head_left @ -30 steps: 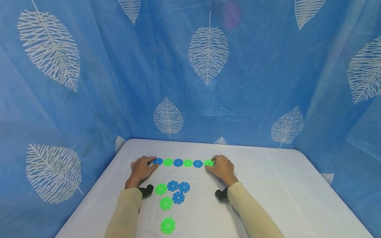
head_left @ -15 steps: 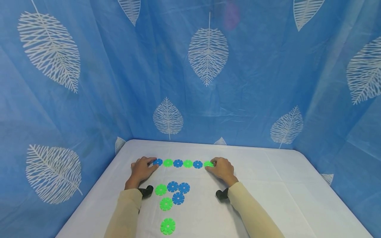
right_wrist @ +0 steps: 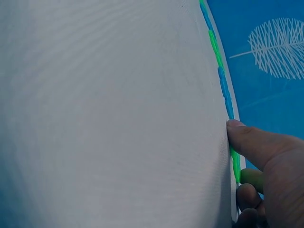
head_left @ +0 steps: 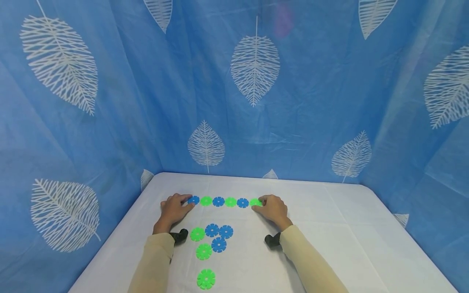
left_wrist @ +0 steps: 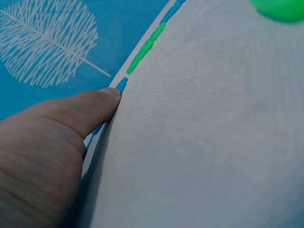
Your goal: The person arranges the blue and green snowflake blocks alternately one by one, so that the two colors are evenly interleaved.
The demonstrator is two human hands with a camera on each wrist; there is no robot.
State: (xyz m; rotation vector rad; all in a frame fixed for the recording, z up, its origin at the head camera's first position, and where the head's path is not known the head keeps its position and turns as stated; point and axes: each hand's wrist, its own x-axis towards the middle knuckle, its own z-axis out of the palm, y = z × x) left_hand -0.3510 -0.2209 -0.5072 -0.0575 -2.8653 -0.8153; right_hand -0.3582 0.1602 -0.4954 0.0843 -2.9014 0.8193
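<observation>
1. The left hand (head_left: 173, 209) pinches a blue notched plastic disc (head_left: 193, 200) at the far row's left end; the right hand (head_left: 272, 208) pinches a green notched plastic disc (head_left: 255, 202) at its right end.
2. Lining-up looks done for this alternating six-disc row (head_left: 230, 202); three loose green discs (head_left: 203, 251) and three loose blue discs (head_left: 218, 244) lie nearer, apparently left unplaced.

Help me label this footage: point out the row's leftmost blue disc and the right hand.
Leftmost blue disc (head_left: 196, 200), head view: top face, right of centre.
Right hand (head_left: 273, 208), head view: back of the hand.
</observation>
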